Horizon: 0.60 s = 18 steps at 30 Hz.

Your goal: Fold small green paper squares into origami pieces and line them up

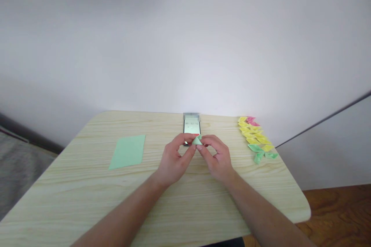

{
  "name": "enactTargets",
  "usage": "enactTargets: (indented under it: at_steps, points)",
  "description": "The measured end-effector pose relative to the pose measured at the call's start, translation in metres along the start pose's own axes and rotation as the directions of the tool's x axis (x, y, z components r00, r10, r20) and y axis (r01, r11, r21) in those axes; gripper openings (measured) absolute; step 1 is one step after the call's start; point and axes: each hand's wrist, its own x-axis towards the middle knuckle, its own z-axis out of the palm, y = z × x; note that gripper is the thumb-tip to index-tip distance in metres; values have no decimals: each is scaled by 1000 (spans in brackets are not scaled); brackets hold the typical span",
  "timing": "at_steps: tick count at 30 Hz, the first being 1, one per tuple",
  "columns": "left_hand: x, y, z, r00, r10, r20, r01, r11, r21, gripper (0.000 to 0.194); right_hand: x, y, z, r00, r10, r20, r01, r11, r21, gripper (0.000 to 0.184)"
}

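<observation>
Between my two hands is a small piece of folded green paper (197, 140), bent into a pointed shape. My left hand (176, 157) pinches its left side with thumb and forefinger. From the right, the thumb and forefinger of my right hand (216, 157) pinch the other side. The paper is held above the table, just in front of a phone (191, 125) that shows a running-time display. My fingers and the folded paper cover the phone's lower end. Off to the left a flat green paper sheet (128, 151) lies on the table.
Several folded yellow paper pieces (255, 133) lie in a row at the table's right side, with pink folded paper (252, 121) behind and green folded pieces (257, 157) in front. The pale wooden table (87, 185) meets a white wall (185, 46) at the back.
</observation>
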Motion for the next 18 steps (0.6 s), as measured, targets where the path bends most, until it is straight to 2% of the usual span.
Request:
enactTargets:
  at_steps: [5, 9, 13, 18]
  points:
    - [0, 1, -1, 999, -41, 35, 46, 989, -143, 29, -1, 3, -1, 1000, 25, -18, -24, 998, 51, 8]
    - [0, 0, 1, 997, -48, 65, 58, 984, -170, 33, -4, 9, 2, 988, 151, -34, -145, 979, 140, 9]
    - [0, -1, 0, 993, -64, 101, 82, 980, -181, 33, -5, 13, 4, 956, 291, -40, -262, 907, 329, 21]
    - [1, 1, -4, 981, -1, 195, 49, 969, -241, 30, 2, 13, -1, 918, 391, 74, -375, 789, 486, 18]
